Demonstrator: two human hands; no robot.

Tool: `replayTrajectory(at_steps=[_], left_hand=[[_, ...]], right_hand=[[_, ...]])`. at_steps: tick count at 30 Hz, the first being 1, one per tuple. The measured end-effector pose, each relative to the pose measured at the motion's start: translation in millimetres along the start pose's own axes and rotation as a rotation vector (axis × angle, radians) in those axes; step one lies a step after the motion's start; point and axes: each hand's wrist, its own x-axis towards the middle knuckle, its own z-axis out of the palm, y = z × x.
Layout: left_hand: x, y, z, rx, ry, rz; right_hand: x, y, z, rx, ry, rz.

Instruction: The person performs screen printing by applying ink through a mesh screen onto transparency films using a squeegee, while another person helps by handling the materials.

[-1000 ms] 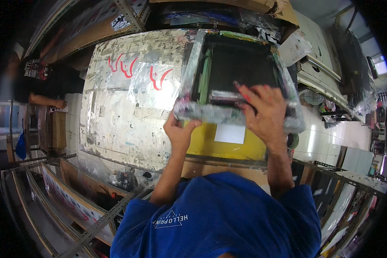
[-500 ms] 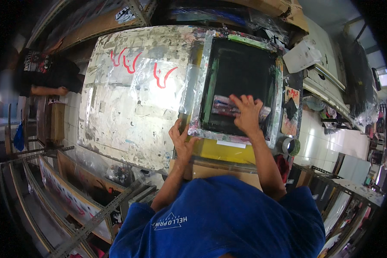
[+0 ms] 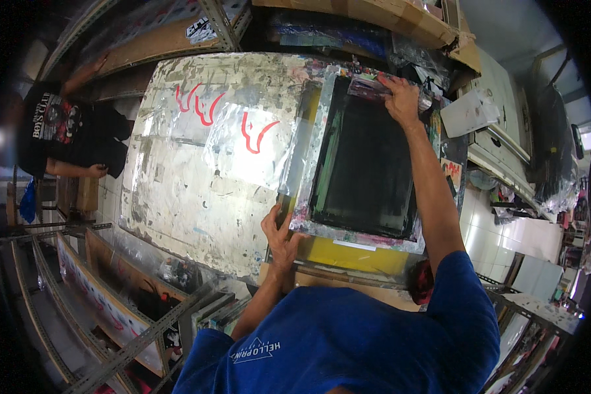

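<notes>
A screen printing frame (image 3: 429,246) with a dark mesh, its rim smeared with paint, lies on the right part of the work table (image 3: 177,190). At the frame's far end, my right hand (image 3: 402,102) is closed on a paint-stained squeegee (image 3: 366,87), the arm stretched far forward. Black ink coats the mesh behind the squeegee. My left hand (image 3: 282,241) holds the near left corner of the frame, thumb by the front edge and fingers along the left side. Under the frame, a yellow sheet (image 3: 354,255) shows at the near edge.
Clear film (image 3: 256,154) with red curved marks lies left of the frame. A white plastic container (image 3: 469,117) stands at the right. Another person in a black shirt (image 3: 62,118) stands at far left. Metal racks (image 3: 128,351) hold boards at the near left.
My right hand has pushed the squeegee from the near part of the mesh up to the far end. My left hand stays at the same corner. The view has shifted slightly.
</notes>
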Motion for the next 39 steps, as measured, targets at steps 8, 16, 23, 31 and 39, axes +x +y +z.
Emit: replayTrajectory(at_steps=[8,16,23,31,39], left_hand=[[-5,-8,3,-0.011,0.020,-0.012],[0,8,7,-0.196,0.163,-0.058],[73,98,-25,-0.327,0.368,-0.074],[145,68,7,-0.382,0.299,-0.186],[97,14,62,0.375,0.061,-0.183]], right_hand=[[26,-10,-21,0.213,-0.181,0.165],[-67,-74,-108,0.566,-0.206,0.360],[-104,-189,-241,0.096,-0.151,0.025],[-10,-165,-283,0.015,0.096,-0.070],[50,-162,-317,0.088,0.023,0.128]])
